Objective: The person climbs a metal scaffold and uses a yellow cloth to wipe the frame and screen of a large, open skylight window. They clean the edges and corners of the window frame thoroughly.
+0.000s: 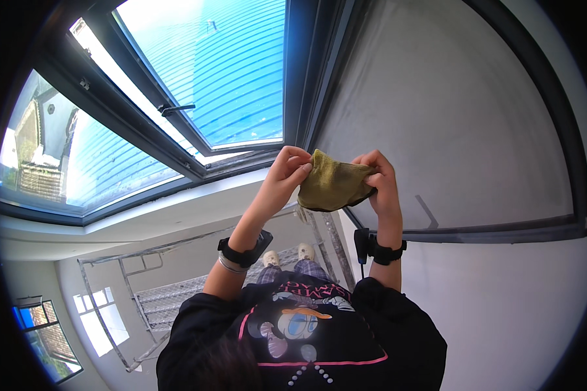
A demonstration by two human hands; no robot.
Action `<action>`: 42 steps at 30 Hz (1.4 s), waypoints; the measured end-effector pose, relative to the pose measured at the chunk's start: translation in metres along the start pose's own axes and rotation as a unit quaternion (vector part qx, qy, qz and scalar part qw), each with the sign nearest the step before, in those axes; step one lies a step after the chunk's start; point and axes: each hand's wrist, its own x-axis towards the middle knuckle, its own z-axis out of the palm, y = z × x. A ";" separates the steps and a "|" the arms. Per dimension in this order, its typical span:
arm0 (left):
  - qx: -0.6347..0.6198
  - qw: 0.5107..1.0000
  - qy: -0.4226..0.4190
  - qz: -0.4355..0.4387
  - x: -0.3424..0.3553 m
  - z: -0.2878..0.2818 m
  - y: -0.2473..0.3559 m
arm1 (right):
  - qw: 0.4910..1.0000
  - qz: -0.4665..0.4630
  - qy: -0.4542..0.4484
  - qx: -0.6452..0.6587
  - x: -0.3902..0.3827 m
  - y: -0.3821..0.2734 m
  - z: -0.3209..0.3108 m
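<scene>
Olive-green cleaning cloth (332, 184) held up chest-high before grey window pane (450, 117), stretched between both hands. Left hand (285, 171) pinching left edge, fingers closed on fabric; right hand (379, 176) gripping right edge, likely spreading or refolding it. Open casement window (209, 72) at left.

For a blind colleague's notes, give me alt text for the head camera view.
Both hands, left hand and right hand, hold up an olive-green cloth before a dark-framed window. One window pane is swung open, and black bands circle both wrists.
</scene>
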 end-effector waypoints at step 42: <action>0.090 0.973 -0.195 -0.084 0.015 -0.025 0.054 | 0.971 -0.022 -0.129 -0.199 0.006 0.065 -0.001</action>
